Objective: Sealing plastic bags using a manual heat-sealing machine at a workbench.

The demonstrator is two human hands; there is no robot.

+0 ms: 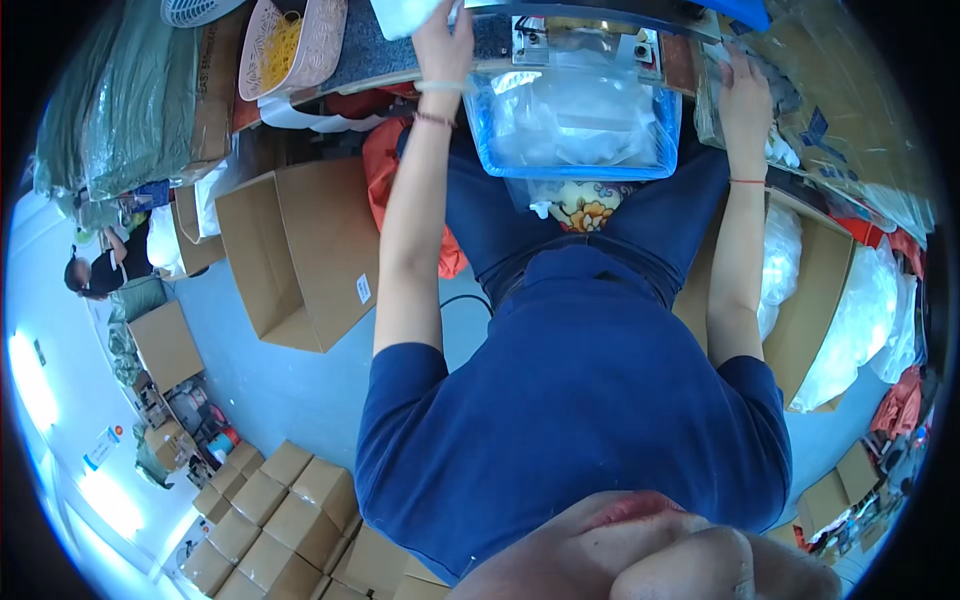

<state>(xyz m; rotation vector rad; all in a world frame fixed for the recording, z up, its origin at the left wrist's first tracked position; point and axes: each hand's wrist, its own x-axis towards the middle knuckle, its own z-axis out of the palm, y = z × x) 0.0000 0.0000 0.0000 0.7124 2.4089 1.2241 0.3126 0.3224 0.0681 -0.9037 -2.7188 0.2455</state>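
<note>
Nearest, both forearms are extended forward over the lap. A clear blue-rimmed bin [573,125] holding bagged pieces sits between them; filling is judged partway. Left hand [443,40] is closed on a white packet [410,15] at the bench edge. Right hand [745,105] lies flat, fingers [740,72] together, on stacked clear bags [790,110].

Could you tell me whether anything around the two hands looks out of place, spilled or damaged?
Nothing stands out. The left hand holds a white packet at the table edge, the right hand rests on a stack of clear bags, and the blue bin of plastic bags sits upright between the arms.
</note>
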